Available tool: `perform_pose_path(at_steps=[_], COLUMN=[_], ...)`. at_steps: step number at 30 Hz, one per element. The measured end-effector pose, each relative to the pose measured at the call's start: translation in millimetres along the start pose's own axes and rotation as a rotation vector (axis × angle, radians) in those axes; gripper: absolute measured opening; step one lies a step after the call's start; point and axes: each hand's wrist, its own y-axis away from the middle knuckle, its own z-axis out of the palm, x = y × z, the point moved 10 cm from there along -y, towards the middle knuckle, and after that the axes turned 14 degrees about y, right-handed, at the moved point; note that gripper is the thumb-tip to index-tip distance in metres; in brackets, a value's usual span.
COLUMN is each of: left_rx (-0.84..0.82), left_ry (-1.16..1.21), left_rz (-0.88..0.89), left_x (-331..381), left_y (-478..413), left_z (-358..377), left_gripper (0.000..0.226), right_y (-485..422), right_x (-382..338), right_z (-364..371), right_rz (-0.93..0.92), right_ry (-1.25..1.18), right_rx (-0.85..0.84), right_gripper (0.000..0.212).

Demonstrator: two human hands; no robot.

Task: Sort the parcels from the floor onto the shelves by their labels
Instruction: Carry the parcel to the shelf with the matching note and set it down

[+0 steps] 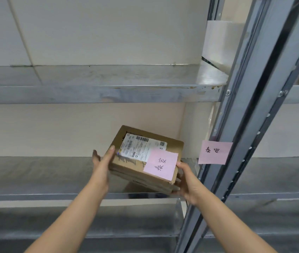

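A cardboard parcel [141, 157] bearing a pink note [161, 166] is gripped between the left hand [102, 166] and right hand [187, 181] above the steel shelf [44, 172].

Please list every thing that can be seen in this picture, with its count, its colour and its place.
cardboard parcel: one, brown, held tilted over the middle shelf
shipping label: one, white, on top of the parcel
pink note on the parcel: one, handwritten, at the near right corner of the parcel's top
pink note on the upright: one, handwritten, right of the parcel
white package: one, upper shelf, right end
metal shelves: grey, three levels visible
shelf upright: grey, right side
left hand: on the parcel's left side
right hand: under the parcel's right corner
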Motion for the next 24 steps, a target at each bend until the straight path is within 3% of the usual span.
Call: perform_pose_path(at_steps=[4,7,14,24], left_rx=[-0.264,-0.262,-0.210,-0.185], left_ry=[-0.284,-0.213,-0.140,-0.111], left_rz=[-0.100,-0.126,-0.155,-0.156], left_x=[-14,-28,-49,-57], left_y=[-10,-10,-18,-16], left_z=[3,6,18,34], left_gripper=[0.051,0.035,0.041,0.041], right_y=[-9,-15,-25,-37], right_x=[0,0,12,9], right_z=[-14,-15,-31,-38], right_rz=[0.028,0.050,0.130,0.064], right_ry=[0.159,0.144,0.100,0.165], right_rx=[0.046,0.107,0.293,0.310], right_gripper=[0.066,0.066,0.050,0.037])
